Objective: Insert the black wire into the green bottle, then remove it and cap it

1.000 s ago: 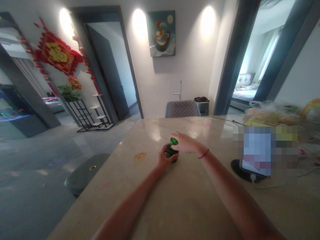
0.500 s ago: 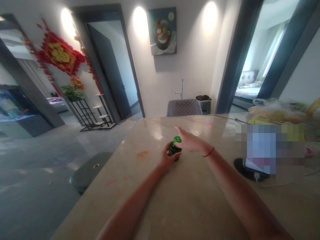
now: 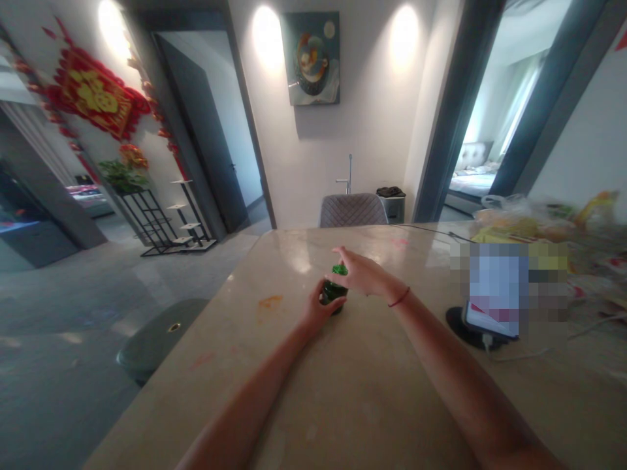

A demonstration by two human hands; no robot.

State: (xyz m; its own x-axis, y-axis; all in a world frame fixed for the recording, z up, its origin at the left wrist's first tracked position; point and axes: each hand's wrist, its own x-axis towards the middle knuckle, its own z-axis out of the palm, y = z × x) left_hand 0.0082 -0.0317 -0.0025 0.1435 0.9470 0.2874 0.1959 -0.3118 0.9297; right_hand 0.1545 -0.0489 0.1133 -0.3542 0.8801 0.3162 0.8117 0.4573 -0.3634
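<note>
A small dark green jar (image 3: 334, 292) with a brighter green lid (image 3: 337, 269) stands upright on the stone-topped table (image 3: 343, 378). My left hand (image 3: 321, 308) is wrapped round the jar's body, thumb on the near side. At the top, my right hand (image 3: 360, 271) spans the lid, its thumb crossing in front and its forefinger bent over from behind. A thin red string circles my right wrist. Parts of the jar are covered by the fingers of both hands.
To the right, a phone on a round black stand (image 3: 460, 326) has a cable plugged in. Plastic bags (image 3: 514, 219) are heaped behind it. A grey quilted chair (image 3: 353, 210) is at the far edge, and a green stool (image 3: 161, 336) stands beside the table's left edge.
The view has turned slightly right, so everything sits further left. My right hand's fingers have shifted around the lid, the forefinger now more bent. My left hand keeps its hold.
</note>
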